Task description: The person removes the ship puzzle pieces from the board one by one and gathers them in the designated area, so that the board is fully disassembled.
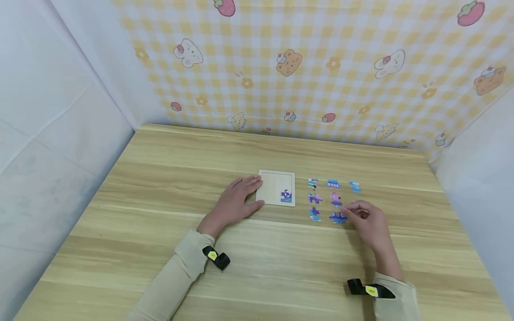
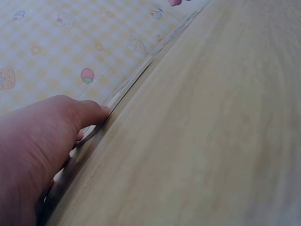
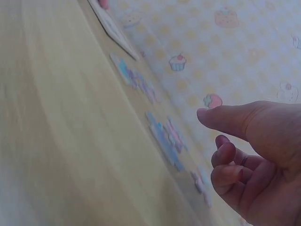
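A square wooden puzzle board (image 1: 270,189) with a raised rim lies flat on the table. One purple-and-blue jigsaw piece (image 1: 286,196) sits in its lower right corner. My left hand (image 1: 238,203) rests at the board's left side, fingers over the edge and thumb (image 2: 94,113) by the near corner. To the right, my right hand (image 1: 367,223) hovers over the loose pieces, its fingertips close to a blue-and-purple piece (image 1: 338,217). In the right wrist view its thumb (image 3: 225,120) is extended, the other visible fingers curl, and nothing shows between them.
Several loose jigsaw pieces lie in rows right of the board, among them a pink one (image 1: 335,199) and a blue one (image 1: 333,184). My right hand partly covers the right column. The wooden table (image 1: 281,263) ends at a checked curtain (image 1: 249,67) behind.
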A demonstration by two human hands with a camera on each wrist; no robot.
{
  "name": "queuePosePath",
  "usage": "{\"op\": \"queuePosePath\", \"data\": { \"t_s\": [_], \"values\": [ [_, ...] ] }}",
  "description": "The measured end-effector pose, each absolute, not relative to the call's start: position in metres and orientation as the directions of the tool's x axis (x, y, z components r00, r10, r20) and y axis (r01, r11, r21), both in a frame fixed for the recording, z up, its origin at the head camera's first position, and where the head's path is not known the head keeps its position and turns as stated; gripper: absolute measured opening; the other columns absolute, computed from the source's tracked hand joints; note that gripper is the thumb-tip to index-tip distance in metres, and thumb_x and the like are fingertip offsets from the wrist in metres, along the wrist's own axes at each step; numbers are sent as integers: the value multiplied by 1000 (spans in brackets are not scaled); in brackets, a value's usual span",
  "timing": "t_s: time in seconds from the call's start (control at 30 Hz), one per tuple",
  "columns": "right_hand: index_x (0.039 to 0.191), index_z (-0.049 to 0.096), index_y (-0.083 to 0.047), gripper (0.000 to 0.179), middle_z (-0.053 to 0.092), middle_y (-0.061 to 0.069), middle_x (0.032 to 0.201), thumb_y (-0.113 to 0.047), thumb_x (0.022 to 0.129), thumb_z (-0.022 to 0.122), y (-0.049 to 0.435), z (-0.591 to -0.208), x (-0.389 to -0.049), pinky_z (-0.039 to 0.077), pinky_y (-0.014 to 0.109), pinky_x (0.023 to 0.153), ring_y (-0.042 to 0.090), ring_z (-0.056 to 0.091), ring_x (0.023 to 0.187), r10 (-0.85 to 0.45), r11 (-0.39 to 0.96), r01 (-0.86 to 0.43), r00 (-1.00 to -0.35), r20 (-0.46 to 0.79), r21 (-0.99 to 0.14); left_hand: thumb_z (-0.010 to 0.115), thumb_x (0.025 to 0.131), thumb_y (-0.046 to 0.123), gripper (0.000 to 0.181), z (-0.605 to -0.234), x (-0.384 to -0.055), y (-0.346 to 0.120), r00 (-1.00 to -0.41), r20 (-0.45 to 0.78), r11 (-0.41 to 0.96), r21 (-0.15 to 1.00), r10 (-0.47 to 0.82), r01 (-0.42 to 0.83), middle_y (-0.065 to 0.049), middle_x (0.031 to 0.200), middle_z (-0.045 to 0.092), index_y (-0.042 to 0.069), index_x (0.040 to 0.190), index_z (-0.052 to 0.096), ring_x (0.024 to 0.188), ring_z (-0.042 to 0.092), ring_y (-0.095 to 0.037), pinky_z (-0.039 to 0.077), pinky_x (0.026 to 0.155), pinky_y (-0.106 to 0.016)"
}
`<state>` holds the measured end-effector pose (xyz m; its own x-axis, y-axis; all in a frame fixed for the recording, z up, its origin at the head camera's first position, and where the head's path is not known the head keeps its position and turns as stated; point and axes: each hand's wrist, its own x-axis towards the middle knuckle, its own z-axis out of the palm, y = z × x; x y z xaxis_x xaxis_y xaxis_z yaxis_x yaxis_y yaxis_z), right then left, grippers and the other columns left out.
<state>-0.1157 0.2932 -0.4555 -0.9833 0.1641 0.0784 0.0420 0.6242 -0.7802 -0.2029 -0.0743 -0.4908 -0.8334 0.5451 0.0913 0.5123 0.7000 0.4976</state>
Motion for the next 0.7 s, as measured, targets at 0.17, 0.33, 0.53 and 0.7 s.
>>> {"op": "queuePosePath", "data": {
  "t_s": [0.17,0.33,0.53,0.7],
  "values": [
    [99,76,-2,18,65,8,89,-20,98,74,276,-447,-129,44,22,51,9,52,67,118,627,-21,-986,121,-779,61,102,49,68,-492,-202,-75,-835,101,698,500,542,513,-1,165,38,8,155,48,155,28,-20,12,129,-39],
    [108,78,-3,21,68,11,95,-21,100,72,248,-442,-149,44,22,51,11,55,68,31,597,-80,-992,123,-799,61,102,49,68,-493,-201,-76,-836,96,704,494,540,511,-1,164,39,9,155,48,155,29,-20,11,129,-38],
    [119,75,1,24,69,13,102,-13,99,70,204,-444,-173,51,28,59,20,61,73,-179,604,-144,-983,43,-784,62,101,49,68,-492,-200,-78,-841,89,708,496,534,503,0,164,39,10,155,48,155,29,-19,11,129,-39],
    [122,73,2,29,70,15,105,-8,96,73,176,-445,-186,52,31,65,20,61,78,-262,658,-143,-964,-47,-739,61,101,49,68,-490,-201,-77,-838,94,702,501,537,506,0,164,39,9,155,48,154,29,-18,11,129,-39]
  ]
}}
